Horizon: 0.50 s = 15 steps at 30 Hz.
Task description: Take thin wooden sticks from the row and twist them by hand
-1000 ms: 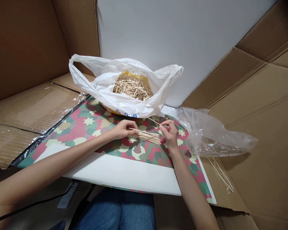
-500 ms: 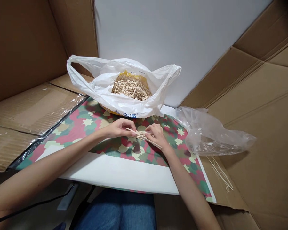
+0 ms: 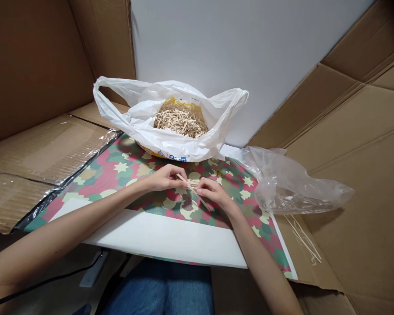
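Note:
Several thin pale wooden sticks (image 3: 193, 185) lie between my hands, above the patterned cloth (image 3: 170, 203). My left hand (image 3: 170, 177) is closed on their left ends, with thumb and fingers pinching. From the right, my right hand (image 3: 213, 191) pinches the same bunch with thumb and fingertips. A few sticks slant across the others, their lower ends pointing down to the right below my right hand. Behind my hands stands a white plastic bag (image 3: 144, 131), its mouth wide, holding a mass of short pale sticks (image 3: 180, 120) in a yellow inner package.
A clear plastic bag (image 3: 292, 183) lies crumpled at the right edge of the table. Some loose sticks (image 3: 304, 240) rest on cardboard beyond it. Cardboard walls (image 3: 354, 144) stand at both sides. A white strip (image 3: 164, 238) runs along the front edge, with a black cable below left.
My right hand has shifted slightly down and right, its fingers now pinching nearer the slanting sticks. Those sticks point more steeply downward. My left hand has moved slightly right.

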Each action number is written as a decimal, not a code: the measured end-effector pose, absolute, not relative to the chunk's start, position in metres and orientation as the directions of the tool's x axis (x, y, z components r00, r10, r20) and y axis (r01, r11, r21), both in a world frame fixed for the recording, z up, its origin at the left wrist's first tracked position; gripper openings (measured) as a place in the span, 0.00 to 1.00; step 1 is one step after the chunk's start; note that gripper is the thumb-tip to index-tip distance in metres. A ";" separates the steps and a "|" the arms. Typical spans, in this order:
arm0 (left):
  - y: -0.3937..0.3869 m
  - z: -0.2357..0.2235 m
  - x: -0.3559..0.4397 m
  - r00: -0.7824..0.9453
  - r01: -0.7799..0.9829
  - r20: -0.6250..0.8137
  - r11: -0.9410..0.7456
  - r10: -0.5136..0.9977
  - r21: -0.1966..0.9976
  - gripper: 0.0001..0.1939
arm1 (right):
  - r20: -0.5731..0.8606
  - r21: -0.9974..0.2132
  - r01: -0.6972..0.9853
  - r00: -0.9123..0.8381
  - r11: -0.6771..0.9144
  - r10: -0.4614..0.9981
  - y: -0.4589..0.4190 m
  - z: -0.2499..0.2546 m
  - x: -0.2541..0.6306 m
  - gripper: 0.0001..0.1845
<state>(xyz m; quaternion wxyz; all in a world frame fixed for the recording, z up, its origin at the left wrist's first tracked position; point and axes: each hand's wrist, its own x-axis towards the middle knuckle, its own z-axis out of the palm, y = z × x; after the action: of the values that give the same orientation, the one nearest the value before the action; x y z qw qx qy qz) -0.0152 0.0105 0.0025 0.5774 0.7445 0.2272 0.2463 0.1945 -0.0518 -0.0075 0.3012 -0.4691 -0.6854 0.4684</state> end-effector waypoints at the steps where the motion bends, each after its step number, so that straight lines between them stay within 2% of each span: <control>1: 0.011 0.002 -0.015 0.773 0.058 0.101 -0.228 0.626 0.972 0.09 | -0.023 -0.926 0.358 -0.378 0.123 0.925 -0.052 -0.007 0.195 0.07; 9: 0.015 -0.005 -0.014 0.747 0.028 0.133 -0.230 0.651 0.973 0.10 | 0.054 -0.846 0.454 -0.449 0.279 0.892 -0.052 -0.009 0.193 0.05; 15: 0.016 -0.005 -0.013 0.744 0.028 0.117 -0.206 0.658 0.978 0.10 | 0.084 -0.813 0.485 -0.448 0.321 0.890 -0.051 -0.013 0.188 0.07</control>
<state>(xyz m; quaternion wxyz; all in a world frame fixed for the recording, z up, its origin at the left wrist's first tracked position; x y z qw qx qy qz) -0.0131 0.0156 -0.0051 0.5844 0.7282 0.2358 0.2695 0.1878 -0.0508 -0.0126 0.2726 -0.4491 -0.7656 0.3713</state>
